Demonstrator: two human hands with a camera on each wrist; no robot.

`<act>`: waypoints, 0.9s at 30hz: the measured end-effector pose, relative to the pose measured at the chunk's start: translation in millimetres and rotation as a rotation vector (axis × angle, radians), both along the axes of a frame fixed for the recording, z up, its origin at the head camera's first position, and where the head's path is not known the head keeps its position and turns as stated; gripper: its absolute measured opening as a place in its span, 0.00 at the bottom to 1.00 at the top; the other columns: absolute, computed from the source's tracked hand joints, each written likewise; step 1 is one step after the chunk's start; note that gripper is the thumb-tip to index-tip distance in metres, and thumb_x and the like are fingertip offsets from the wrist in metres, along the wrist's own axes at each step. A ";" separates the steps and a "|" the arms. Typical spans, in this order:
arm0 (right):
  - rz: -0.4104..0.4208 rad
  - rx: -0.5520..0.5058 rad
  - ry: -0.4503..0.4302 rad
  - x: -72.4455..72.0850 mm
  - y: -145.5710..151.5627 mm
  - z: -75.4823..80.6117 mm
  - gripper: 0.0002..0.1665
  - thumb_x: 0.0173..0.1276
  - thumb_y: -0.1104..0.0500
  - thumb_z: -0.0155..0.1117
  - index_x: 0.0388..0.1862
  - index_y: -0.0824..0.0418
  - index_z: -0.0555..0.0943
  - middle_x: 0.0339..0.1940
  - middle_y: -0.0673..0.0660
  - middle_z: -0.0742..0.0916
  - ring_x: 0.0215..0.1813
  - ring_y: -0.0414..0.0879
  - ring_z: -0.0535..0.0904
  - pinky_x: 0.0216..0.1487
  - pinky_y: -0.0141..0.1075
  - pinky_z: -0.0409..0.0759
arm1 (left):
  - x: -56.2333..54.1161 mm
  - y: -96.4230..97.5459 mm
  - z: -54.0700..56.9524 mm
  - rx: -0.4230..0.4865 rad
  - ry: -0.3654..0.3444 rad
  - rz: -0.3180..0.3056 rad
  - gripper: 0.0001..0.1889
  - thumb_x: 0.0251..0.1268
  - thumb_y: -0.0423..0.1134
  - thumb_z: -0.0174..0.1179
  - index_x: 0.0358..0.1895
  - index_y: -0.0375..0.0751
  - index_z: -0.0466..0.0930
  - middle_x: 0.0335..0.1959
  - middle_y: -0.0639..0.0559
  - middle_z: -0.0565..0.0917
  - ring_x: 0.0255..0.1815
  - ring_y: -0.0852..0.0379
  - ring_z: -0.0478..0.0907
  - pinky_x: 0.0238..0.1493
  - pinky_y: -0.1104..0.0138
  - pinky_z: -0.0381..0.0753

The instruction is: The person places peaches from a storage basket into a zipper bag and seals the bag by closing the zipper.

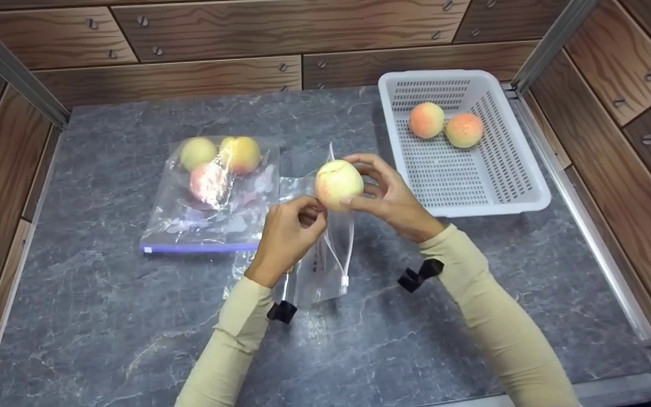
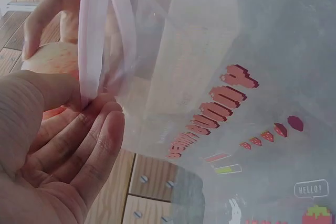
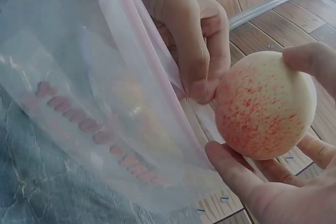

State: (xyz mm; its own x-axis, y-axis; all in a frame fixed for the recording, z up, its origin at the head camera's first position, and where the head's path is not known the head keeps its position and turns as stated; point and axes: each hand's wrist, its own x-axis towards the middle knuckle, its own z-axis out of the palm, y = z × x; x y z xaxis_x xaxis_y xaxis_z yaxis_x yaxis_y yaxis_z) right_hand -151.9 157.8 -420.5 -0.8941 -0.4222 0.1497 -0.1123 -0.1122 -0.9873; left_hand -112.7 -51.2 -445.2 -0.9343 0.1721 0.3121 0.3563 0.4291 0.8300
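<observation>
My right hand (image 1: 390, 198) grips a pale yellow peach (image 1: 339, 184) with a red-speckled side, fingers and thumb spread around it. Close beside the fruit, my left hand (image 1: 294, 232) pinches the rim of a clear zip bag (image 2: 210, 51) between thumb and fingertips. Pink lettering and small strawberry pictures are printed on this bag, and a white slider (image 1: 344, 281) sits at one end of its parted zip. In the right wrist view the peach (image 3: 265, 106) is right at the bag's mouth, next to the left fingertips.
Left of the hands lies another clear bag (image 1: 212, 226) with a purple zip, holding three peaches (image 1: 198, 154). A white perforated basket (image 1: 469, 209) at the back right contains two peaches (image 1: 427, 120). Wood-patterned panels (image 1: 280, 28) surround the grey marbled table (image 1: 133, 316).
</observation>
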 end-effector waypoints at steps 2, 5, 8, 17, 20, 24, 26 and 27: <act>-0.010 0.025 0.006 0.6 2.7 -2.4 0.40 0.59 0.69 0.74 0.69 0.63 0.69 0.65 0.64 0.76 0.63 0.61 0.76 0.62 0.51 0.79 | 1.1 -0.7 0.3 0.008 -0.002 0.002 0.04 0.61 0.28 0.63 0.37 0.33 0.86 0.30 0.47 0.89 0.30 0.57 0.86 0.34 0.71 0.86; -0.027 0.078 0.020 0.8 6.4 -6.7 0.41 0.57 0.70 0.75 0.69 0.64 0.70 0.64 0.63 0.77 0.62 0.59 0.77 0.61 0.50 0.80 | 2.2 -1.2 0.8 0.019 0.011 0.015 0.03 0.61 0.28 0.64 0.36 0.34 0.86 0.29 0.47 0.88 0.29 0.57 0.86 0.34 0.71 0.86; -0.025 0.147 0.032 1.2 9.6 -10.8 0.42 0.55 0.71 0.76 0.69 0.66 0.70 0.64 0.63 0.77 0.60 0.59 0.77 0.61 0.51 0.79 | 2.4 -0.9 1.4 0.039 0.032 0.026 0.03 0.61 0.28 0.64 0.36 0.35 0.86 0.28 0.47 0.88 0.28 0.57 0.86 0.33 0.71 0.86; 0.062 0.380 0.087 1.1 9.6 -14.8 0.44 0.54 0.66 0.80 0.70 0.64 0.72 0.65 0.59 0.77 0.57 0.58 0.78 0.52 0.51 0.85 | 0.0 1.1 6.0 0.051 0.034 0.021 0.04 0.61 0.28 0.64 0.37 0.33 0.86 0.30 0.45 0.89 0.30 0.56 0.86 0.34 0.73 0.86; 0.062 0.438 0.117 0.9 6.8 -15.0 0.44 0.52 0.65 0.81 0.69 0.66 0.72 0.64 0.60 0.78 0.57 0.57 0.79 0.51 0.49 0.86 | 0.0 0.7 7.1 0.044 0.031 0.024 0.04 0.61 0.28 0.64 0.38 0.32 0.86 0.30 0.44 0.88 0.29 0.55 0.86 0.34 0.73 0.86; 0.072 0.510 0.169 2.0 3.1 -17.4 0.44 0.51 0.66 0.81 0.68 0.66 0.74 0.62 0.61 0.79 0.55 0.55 0.78 0.49 0.47 0.86 | 0.8 1.4 7.5 0.049 0.049 0.013 0.04 0.61 0.27 0.64 0.37 0.32 0.86 0.29 0.44 0.88 0.29 0.54 0.86 0.34 0.72 0.86; 0.092 0.543 0.203 2.3 1.2 -19.2 0.43 0.52 0.66 0.79 0.68 0.65 0.74 0.61 0.61 0.80 0.55 0.54 0.78 0.48 0.45 0.86 | 0.9 2.6 7.1 0.056 0.063 0.003 0.04 0.61 0.26 0.63 0.37 0.31 0.86 0.29 0.44 0.88 0.29 0.54 0.86 0.33 0.72 0.86; 0.103 0.564 0.222 2.4 0.3 -20.1 0.42 0.52 0.66 0.78 0.68 0.65 0.75 0.61 0.60 0.80 0.55 0.53 0.77 0.48 0.44 0.86 | 0.9 3.2 6.8 0.060 0.070 -0.004 0.04 0.61 0.26 0.63 0.37 0.31 0.86 0.29 0.43 0.88 0.29 0.54 0.87 0.33 0.72 0.86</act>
